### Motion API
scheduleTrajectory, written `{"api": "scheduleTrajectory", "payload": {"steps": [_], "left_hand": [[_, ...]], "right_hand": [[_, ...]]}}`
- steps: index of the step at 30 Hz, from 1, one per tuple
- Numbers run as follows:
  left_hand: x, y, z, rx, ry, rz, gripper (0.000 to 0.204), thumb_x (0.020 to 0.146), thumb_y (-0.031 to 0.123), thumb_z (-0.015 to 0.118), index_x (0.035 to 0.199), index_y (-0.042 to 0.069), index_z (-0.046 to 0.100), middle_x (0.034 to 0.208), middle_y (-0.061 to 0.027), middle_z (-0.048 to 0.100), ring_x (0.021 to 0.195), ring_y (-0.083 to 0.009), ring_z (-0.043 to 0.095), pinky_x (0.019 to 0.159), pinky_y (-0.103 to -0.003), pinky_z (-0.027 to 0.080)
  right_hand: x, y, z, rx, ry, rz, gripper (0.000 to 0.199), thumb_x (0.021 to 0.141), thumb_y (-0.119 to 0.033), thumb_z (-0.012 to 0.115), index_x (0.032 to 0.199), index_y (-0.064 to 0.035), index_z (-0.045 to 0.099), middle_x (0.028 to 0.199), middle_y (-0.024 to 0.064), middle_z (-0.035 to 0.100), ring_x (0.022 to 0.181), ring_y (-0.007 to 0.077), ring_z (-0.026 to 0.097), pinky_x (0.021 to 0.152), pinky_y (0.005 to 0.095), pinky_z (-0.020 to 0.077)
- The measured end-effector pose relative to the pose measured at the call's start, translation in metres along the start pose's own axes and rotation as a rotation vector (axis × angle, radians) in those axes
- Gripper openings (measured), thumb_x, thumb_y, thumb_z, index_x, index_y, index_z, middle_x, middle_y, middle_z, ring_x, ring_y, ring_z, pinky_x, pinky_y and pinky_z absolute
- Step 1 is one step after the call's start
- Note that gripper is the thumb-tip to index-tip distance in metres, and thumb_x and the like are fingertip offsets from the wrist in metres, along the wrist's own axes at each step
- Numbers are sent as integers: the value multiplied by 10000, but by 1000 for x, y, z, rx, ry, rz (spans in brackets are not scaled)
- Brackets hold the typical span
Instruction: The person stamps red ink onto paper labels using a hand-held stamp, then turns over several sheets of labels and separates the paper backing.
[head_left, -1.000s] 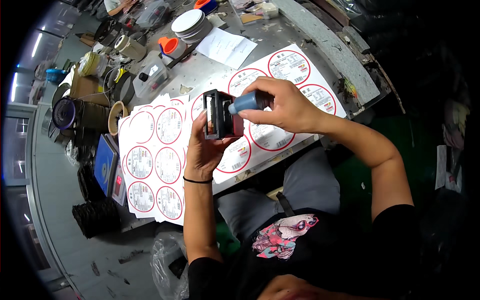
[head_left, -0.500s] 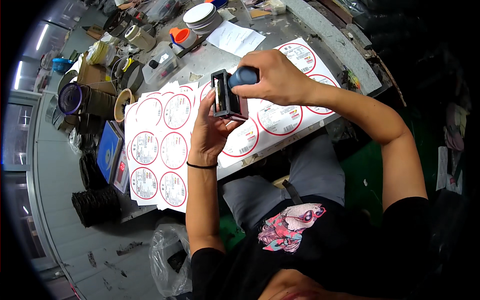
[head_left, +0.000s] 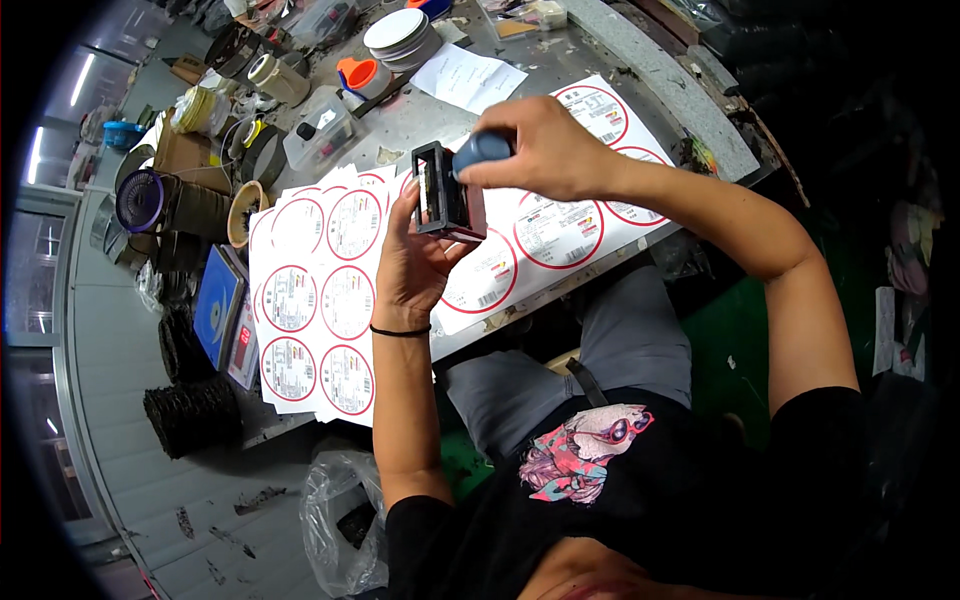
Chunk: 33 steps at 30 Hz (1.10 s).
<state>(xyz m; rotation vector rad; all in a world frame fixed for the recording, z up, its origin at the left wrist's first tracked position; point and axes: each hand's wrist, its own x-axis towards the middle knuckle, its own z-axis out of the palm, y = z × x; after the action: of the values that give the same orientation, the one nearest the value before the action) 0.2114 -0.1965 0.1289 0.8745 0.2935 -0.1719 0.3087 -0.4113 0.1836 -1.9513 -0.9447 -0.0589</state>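
Note:
Between my hands, above the sheets, is a self-inking stamp (head_left: 462, 208) with a dark rectangular frame and a rounded blue-grey handle (head_left: 481, 152). It is tipped on its side, so the open frame faces left. My left hand (head_left: 416, 262) grips the frame from below, thumb along its near-left edge. My right hand (head_left: 556, 150) is closed round the handle. Below lies a white sheet of round red-ringed labels (head_left: 560, 235). To its left is a stack of similar label sheets (head_left: 320, 290), slightly fanned out.
Behind the sheets are a folded white paper (head_left: 467, 78), a stack of round lids (head_left: 402, 38), an orange cup (head_left: 367, 77) and a clear plastic box (head_left: 322, 135). At left stand a blue-topped scale (head_left: 219, 305) and a black coil (head_left: 193, 413). A clear plastic bag (head_left: 340, 515) hangs below the table edge.
Both hands have shifted slightly left together with the stamp, and its frame has turned a little. The grip of each hand looks the same.

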Motion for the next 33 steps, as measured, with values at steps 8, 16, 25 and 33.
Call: {"api": "scheduleTrajectory", "payload": {"steps": [8, 16, 25, 33], "left_hand": [[-2, 9, 5, 3, 2, 23, 546, 975, 411, 677, 1401, 93, 552, 1221, -137, 701, 1017, -262, 752, 847, -427, 671], [0, 12, 10, -6, 25, 31, 525, 988, 391, 657, 1371, 46, 558, 1146, -159, 728, 913, -275, 774, 745, -369, 692], [0, 8, 6, 41, 17, 42, 515, 1016, 383, 610, 1387, 33, 540, 1132, -174, 734, 938, -290, 770, 791, -399, 684], [7, 6, 1, 72, 34, 7, 520, 1015, 387, 609, 1396, 40, 540, 1139, -160, 736, 934, -279, 772, 801, -387, 683]], "right_hand": [[3, 8, 10, -107, 50, -127, 383, 813, -309, 813, 981, 21, 715, 836, 161, 688, 780, 280, 679, 728, 366, 528], [7, 7, 7, -43, 34, -82, 379, 756, -304, 808, 910, 31, 719, 781, 200, 673, 702, 331, 672, 670, 392, 529], [4, 11, 11, 29, 19, 9, 382, 729, -295, 799, 860, 53, 710, 746, 216, 663, 705, 348, 676, 688, 399, 528], [4, 16, 13, 17, 60, 5, 389, 710, -298, 803, 845, 55, 713, 738, 219, 660, 710, 337, 678, 658, 382, 526]]}}
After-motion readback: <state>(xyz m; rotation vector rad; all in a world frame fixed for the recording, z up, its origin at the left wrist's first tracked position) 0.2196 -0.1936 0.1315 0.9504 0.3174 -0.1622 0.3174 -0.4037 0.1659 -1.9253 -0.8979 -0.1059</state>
